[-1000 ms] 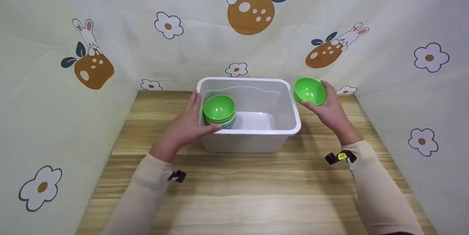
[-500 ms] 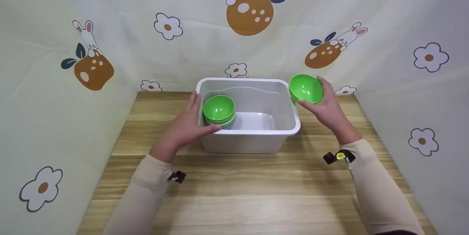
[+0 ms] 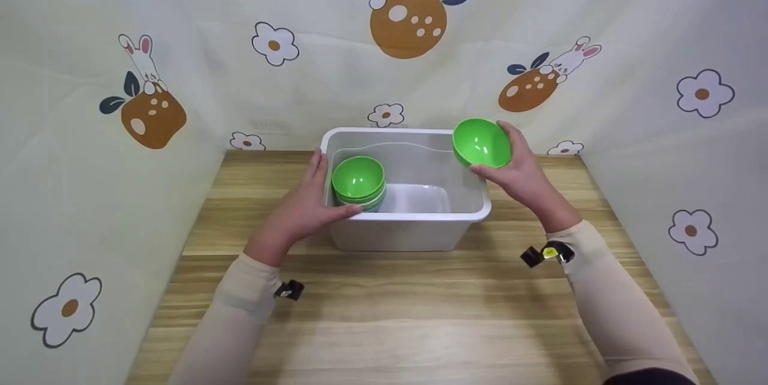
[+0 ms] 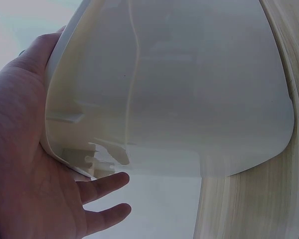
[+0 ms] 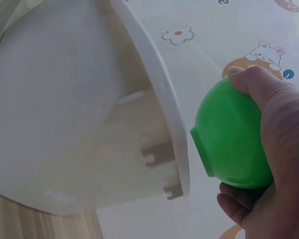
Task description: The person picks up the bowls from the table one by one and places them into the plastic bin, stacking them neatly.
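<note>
One green bowl point(image 3: 481, 143), gripped in the right hand point(image 3: 521, 170), has shifted left over the white bin's point(image 3: 414, 216) right rim, nearing the stacked bowls point(image 3: 359, 183) inside, left hand point(image 3: 304, 208) gripping the bin's left rim.

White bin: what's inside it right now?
Inside the white bin, a stack of green bowls sits at its left end; the count is unclear. The held green bowl hides the far right corner.
</note>
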`<move>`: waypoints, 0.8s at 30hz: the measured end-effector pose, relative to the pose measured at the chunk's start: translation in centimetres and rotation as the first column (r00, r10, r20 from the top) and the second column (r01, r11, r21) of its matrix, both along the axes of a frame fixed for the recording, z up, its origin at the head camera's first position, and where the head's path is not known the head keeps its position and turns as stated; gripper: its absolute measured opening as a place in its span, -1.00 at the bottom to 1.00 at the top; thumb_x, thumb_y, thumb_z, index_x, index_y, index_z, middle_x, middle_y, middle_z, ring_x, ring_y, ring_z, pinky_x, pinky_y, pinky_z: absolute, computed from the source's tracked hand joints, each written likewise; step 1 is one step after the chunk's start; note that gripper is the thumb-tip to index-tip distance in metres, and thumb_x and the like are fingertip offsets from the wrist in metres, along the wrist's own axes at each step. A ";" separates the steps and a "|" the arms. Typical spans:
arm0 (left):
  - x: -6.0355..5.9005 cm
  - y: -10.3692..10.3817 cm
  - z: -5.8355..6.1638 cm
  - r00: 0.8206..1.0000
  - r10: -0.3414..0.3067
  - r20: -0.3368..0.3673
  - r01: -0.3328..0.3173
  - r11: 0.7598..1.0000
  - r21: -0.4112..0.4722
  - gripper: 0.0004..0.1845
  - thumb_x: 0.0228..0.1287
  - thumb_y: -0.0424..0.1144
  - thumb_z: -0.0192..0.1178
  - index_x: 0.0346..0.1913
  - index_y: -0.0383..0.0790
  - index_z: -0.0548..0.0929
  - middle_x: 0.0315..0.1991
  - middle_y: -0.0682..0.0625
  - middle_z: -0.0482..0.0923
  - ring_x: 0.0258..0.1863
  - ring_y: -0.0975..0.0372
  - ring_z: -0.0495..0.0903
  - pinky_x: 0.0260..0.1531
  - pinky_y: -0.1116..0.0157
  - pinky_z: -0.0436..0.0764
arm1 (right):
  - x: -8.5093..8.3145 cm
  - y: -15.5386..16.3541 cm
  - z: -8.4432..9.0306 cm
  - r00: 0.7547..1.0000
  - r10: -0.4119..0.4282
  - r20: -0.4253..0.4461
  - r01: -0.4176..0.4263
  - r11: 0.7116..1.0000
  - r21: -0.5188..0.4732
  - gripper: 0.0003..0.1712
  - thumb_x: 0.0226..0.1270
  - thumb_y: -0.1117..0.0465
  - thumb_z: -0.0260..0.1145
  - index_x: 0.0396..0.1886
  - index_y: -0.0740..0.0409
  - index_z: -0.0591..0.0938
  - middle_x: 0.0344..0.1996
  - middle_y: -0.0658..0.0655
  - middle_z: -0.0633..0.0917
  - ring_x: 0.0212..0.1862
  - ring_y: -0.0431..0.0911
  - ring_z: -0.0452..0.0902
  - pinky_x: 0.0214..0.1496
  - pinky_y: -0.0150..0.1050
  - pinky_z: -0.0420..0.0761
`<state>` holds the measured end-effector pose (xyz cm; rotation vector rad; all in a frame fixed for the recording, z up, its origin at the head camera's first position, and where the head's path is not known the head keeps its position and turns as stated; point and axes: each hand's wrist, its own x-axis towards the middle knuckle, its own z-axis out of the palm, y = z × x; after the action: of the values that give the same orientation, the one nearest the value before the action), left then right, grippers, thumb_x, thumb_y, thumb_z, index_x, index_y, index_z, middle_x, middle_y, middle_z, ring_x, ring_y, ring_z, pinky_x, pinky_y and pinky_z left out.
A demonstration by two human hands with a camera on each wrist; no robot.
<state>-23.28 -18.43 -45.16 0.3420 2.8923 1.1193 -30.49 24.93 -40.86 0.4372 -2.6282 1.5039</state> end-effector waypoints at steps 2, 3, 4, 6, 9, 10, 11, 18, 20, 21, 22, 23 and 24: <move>0.0 0.0 0.0 1.000 -0.002 -0.001 0.002 1.000 -0.003 0.63 0.03 0.70 0.40 0.83 -0.20 -0.23 0.83 -0.05 -0.52 0.72 -0.31 0.00 0.55 -0.38 0.25 | 0.0 -0.5 0.2 1.000 0.014 0.002 -0.014 1.000 -0.003 0.36 0.26 0.01 0.75 0.81 0.20 0.07 0.63 0.28 0.32 0.53 0.20 0.32 0.57 0.22 0.44; 0.0 0.0 0.0 1.000 -0.003 -0.003 0.003 1.000 -0.006 0.62 0.03 0.70 0.39 0.83 -0.20 -0.23 0.83 -0.06 -0.52 0.72 -0.31 0.01 0.55 -0.37 0.26 | 0.0 -0.7 0.4 1.000 0.023 0.002 -0.023 1.000 -0.003 0.36 0.25 0.01 0.76 0.80 0.20 0.08 0.63 0.28 0.32 0.53 0.20 0.32 0.57 0.21 0.44; 0.0 0.0 0.1 1.000 -0.003 -0.003 0.003 1.000 -0.007 0.62 0.03 0.70 0.39 0.83 -0.20 -0.23 0.83 -0.07 -0.52 0.72 -0.31 0.01 0.55 -0.36 0.26 | -0.1 -1.0 0.5 0.999 0.032 0.001 -0.032 0.999 -0.005 0.37 0.24 0.01 0.77 0.80 0.20 0.08 0.62 0.27 0.33 0.53 0.19 0.32 0.56 0.21 0.45; 0.0 0.0 0.1 1.000 -0.002 -0.005 0.002 1.000 -0.011 0.63 0.03 0.70 0.39 0.83 -0.22 -0.22 0.83 -0.09 -0.50 0.73 -0.31 -0.01 0.55 -0.36 0.25 | -0.1 -1.5 0.6 0.999 0.052 0.002 -0.052 0.999 -0.009 0.37 0.21 -0.01 0.78 0.79 0.20 0.10 0.61 0.26 0.35 0.51 0.18 0.33 0.55 0.21 0.46; 0.0 0.0 0.1 1.000 -0.002 -0.004 0.002 1.000 -0.012 0.63 0.03 0.70 0.40 0.83 -0.23 -0.22 0.83 -0.10 -0.49 0.73 -0.31 -0.02 0.56 -0.37 0.23 | -0.2 -2.3 0.9 0.997 0.077 -0.001 -0.077 0.997 -0.007 0.36 0.18 0.00 0.80 0.77 0.19 0.14 0.60 0.25 0.36 0.51 0.18 0.35 0.53 0.21 0.48; 0.0 0.0 0.1 1.000 -0.003 -0.003 0.003 1.000 -0.011 0.63 0.03 0.69 0.40 0.83 -0.23 -0.23 0.83 -0.10 -0.50 0.73 -0.31 -0.02 0.56 -0.36 0.23 | -0.2 -2.6 0.9 0.996 0.084 -0.002 -0.084 0.996 -0.003 0.35 0.18 0.00 0.80 0.77 0.18 0.15 0.59 0.25 0.37 0.51 0.18 0.35 0.52 0.21 0.49; 0.0 -0.1 0.1 1.000 -0.004 -0.004 0.003 1.000 -0.011 0.63 0.03 0.69 0.41 0.83 -0.23 -0.23 0.83 -0.10 -0.50 0.73 -0.31 -0.03 0.57 -0.36 0.23 | -0.3 -2.9 1.0 0.996 0.091 -0.004 -0.091 0.996 0.002 0.35 0.17 0.00 0.80 0.77 0.18 0.16 0.59 0.25 0.37 0.51 0.18 0.36 0.52 0.21 0.49; 0.0 -0.1 0.0 1.000 -0.001 -0.007 0.001 1.000 -0.006 0.62 0.04 0.70 0.39 0.83 -0.23 -0.22 0.83 -0.08 -0.50 0.74 -0.28 -0.04 0.59 -0.32 0.22 | -0.3 -4.9 1.4 0.989 0.145 0.016 -0.145 0.989 0.039 0.37 0.15 0.04 0.81 0.77 0.15 0.15 0.57 0.27 0.37 0.47 0.20 0.40 0.49 0.20 0.54; 0.0 -0.1 0.0 1.000 -0.004 -0.009 0.004 1.000 -0.002 0.62 0.05 0.68 0.41 0.83 -0.25 -0.22 0.83 -0.11 -0.48 0.74 -0.29 -0.04 0.58 -0.33 0.22 | -0.4 -5.3 1.5 0.987 0.160 0.017 -0.160 0.986 0.045 0.37 0.14 0.04 0.82 0.77 0.16 0.15 0.56 0.28 0.37 0.45 0.20 0.41 0.48 0.19 0.55; 0.1 -0.1 0.1 1.000 -0.005 -0.009 0.005 1.000 -0.001 0.62 0.05 0.67 0.41 0.82 -0.26 -0.22 0.83 -0.12 -0.48 0.74 -0.29 -0.04 0.58 -0.33 0.23 | -0.4 -5.4 1.6 0.986 0.166 0.019 -0.167 0.985 0.049 0.37 0.13 0.03 0.82 0.77 0.17 0.15 0.56 0.28 0.38 0.45 0.20 0.42 0.48 0.18 0.55; 0.1 -0.1 0.1 1.000 -0.004 -0.010 0.004 1.000 0.000 0.62 0.05 0.67 0.42 0.82 -0.26 -0.21 0.83 -0.14 -0.47 0.74 -0.29 -0.04 0.58 -0.33 0.24 | -0.5 -5.6 1.6 0.985 0.173 0.019 -0.174 0.983 0.055 0.38 0.13 0.02 0.82 0.76 0.18 0.15 0.56 0.28 0.38 0.44 0.20 0.43 0.48 0.17 0.55; 0.1 0.0 0.2 1.000 -0.004 -0.011 0.004 1.000 0.001 0.62 0.05 0.66 0.43 0.82 -0.27 -0.21 0.83 -0.15 -0.46 0.74 -0.29 -0.03 0.57 -0.34 0.24 | -0.6 -5.7 1.7 0.984 0.179 0.021 -0.180 0.982 0.058 0.38 0.12 0.02 0.82 0.76 0.18 0.15 0.56 0.28 0.38 0.44 0.19 0.43 0.48 0.17 0.54; 0.2 0.0 0.3 1.000 -0.004 -0.011 0.004 1.000 0.002 0.62 0.06 0.65 0.43 0.82 -0.27 -0.21 0.83 -0.15 -0.46 0.73 -0.30 -0.03 0.57 -0.34 0.25 | -0.7 -5.9 1.8 0.983 0.185 0.021 -0.186 0.980 0.067 0.38 0.12 0.01 0.83 0.76 0.18 0.16 0.55 0.28 0.39 0.44 0.19 0.43 0.48 0.16 0.54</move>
<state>-23.11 -18.46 -44.90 0.3544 2.8989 1.1236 -31.15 19.03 -39.04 0.6980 -2.7230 1.4734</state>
